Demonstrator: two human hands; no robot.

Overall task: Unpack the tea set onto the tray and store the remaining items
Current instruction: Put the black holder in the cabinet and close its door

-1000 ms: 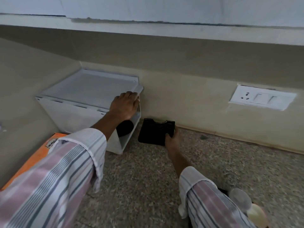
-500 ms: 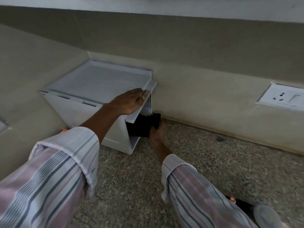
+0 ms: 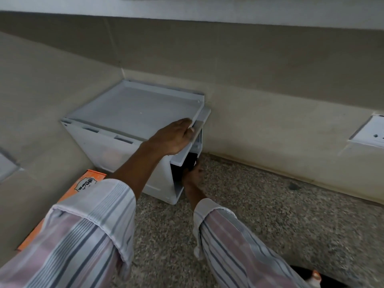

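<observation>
A white plastic storage box (image 3: 133, 113) stands in the corner on the speckled counter. My left hand (image 3: 173, 138) grips the lifted front flap of its lid at the right end. A black tray-like item (image 3: 190, 162) sits mostly inside the box's opening, only its dark edge showing. My right hand (image 3: 194, 173) holds that black item at the mouth of the opening, fingers closed on its edge.
An orange carton (image 3: 83, 183) lies to the left of the white box, against the wall. A white wall socket (image 3: 372, 134) is at the right. Speckled granite counter (image 3: 291, 215) extends to the right. A dark object with a pale knob (image 3: 315, 275) shows at the bottom edge.
My right hand has pushed the black item from the counter leftwards into the white box. My left hand has kept the flap lifted. The view shifted closer.
</observation>
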